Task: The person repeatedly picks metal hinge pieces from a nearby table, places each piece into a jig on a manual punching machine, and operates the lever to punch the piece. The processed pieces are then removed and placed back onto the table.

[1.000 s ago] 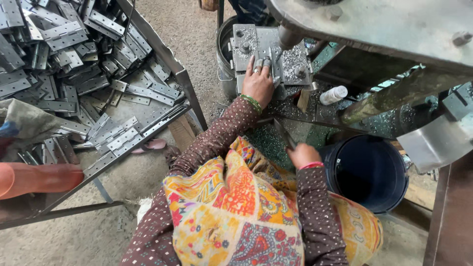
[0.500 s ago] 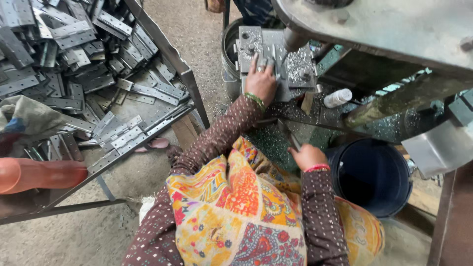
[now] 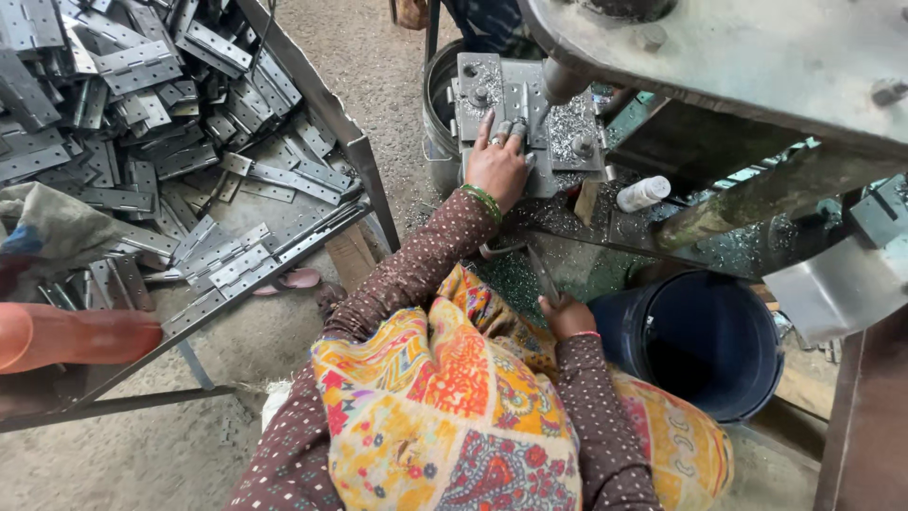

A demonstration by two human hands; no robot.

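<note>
My left hand [image 3: 497, 166] reaches forward and lies flat on a grey metal hinge plate [image 3: 518, 99], pressing it onto the steel jig block [image 3: 478, 90] under the press column [image 3: 563, 80]. Shiny metal shavings cover the jig's right side. My right hand [image 3: 567, 317] rests close to my lap, closed around a thin metal rod [image 3: 541, 273] that points up toward the machine. Brown dotted sleeves and a bright patterned cloth cover my arms and lap.
A metal-framed table [image 3: 364, 156] on the left carries a heap of grey hinges [image 3: 142, 114]. A dark blue bucket [image 3: 700, 341] stands at my right, a small white bottle [image 3: 643, 193] lies on the machine bed, and the press's heavy steel frame [image 3: 747, 52] overhangs.
My left hand stays on the plate at the jig. My right hand has drawn slightly closer to my lap with the rod.
</note>
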